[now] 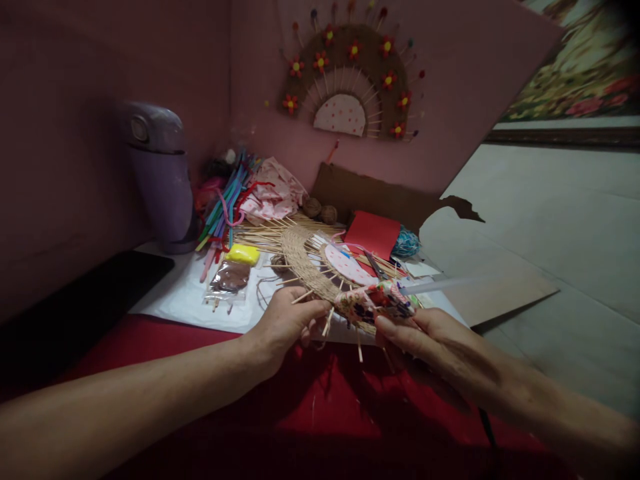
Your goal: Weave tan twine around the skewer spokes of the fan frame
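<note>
A twine-wrapped arch (305, 262) with wooden sticks radiating through it is held up over the table's front edge. Inside its curve sits a half-round panel (347, 265) in white fabric with pink dots. My left hand (287, 327) pinches the arch's lower rim, thumb on top, near a few sticks. A strip of floral fabric (357, 303) covers the arch's right part. My right hand (425, 337) is closed on that floral-covered end, thumb along its near side; some fingers are hidden beneath. A blurred translucent stick (440, 285) juts out to the right, just above my right hand.
Behind the arch lie wooden sticks (255, 233), pipe cleaners (220, 210), dotted fabric (277, 190), twine balls (327, 214), red sheets (373, 233), scissors (375, 265) and cardboard (370, 193). A purple bottle (163, 180) stands left. A finished-looking flowered arch (345, 80) hangs on the wall.
</note>
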A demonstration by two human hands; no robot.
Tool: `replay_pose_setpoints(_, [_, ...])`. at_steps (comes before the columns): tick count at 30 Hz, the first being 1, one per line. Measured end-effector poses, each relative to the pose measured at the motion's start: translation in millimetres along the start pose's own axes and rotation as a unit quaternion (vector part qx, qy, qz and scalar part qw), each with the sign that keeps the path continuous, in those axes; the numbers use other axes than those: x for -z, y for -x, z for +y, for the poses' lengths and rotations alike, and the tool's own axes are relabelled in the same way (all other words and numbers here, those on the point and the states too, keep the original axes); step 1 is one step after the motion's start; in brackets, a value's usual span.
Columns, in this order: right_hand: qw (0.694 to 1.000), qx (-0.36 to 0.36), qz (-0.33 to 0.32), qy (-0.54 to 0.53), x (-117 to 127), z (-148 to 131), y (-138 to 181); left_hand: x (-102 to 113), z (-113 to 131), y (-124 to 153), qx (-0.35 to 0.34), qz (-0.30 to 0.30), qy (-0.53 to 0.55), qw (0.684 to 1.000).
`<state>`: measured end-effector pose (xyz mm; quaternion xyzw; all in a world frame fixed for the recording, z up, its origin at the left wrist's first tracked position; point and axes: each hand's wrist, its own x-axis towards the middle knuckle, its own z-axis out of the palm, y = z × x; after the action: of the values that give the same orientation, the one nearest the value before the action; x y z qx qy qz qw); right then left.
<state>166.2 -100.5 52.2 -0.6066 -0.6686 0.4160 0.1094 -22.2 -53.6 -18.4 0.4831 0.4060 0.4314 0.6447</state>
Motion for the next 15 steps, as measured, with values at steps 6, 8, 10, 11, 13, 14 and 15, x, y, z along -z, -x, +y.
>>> replay_pose_setpoints(6, [1.0,-0.011,-0.01,-0.004,-0.4,2.6,-0.9,-0.6,1.4,0.9,0.004,-0.001,0.001,1.0])
replay_pose_setpoints(8, [1.0,-0.02,-0.012,-0.005,-0.9,-0.8,-1.0,-0.6,1.5,1.0,0.007,0.001,0.001,1.0])
replay_pose_setpoints(10, [1.0,-0.023,-0.014,-0.007,-1.2,-3.9,-1.2,-0.4,1.3,0.9,0.005,0.001,0.001,1.0])
replay_pose_setpoints(11, [1.0,-0.025,-0.016,-0.008,-1.2,-4.8,-1.1,-0.3,1.1,0.8,0.004,0.001,0.0,1.0])
replay_pose_setpoints(13, [0.999,-0.031,-0.019,-0.011,-0.9,-4.9,-0.8,-0.1,0.9,0.6,0.003,-0.001,0.0,1.0])
replay_pose_setpoints(14, [0.999,-0.035,-0.021,-0.012,-0.6,-4.3,-0.6,-0.1,0.9,0.6,0.003,-0.001,-0.001,1.0])
replay_pose_setpoints(15, [0.999,-0.038,-0.021,-0.014,-0.3,-3.4,-0.3,-0.1,0.9,0.6,0.003,-0.002,-0.002,1.0])
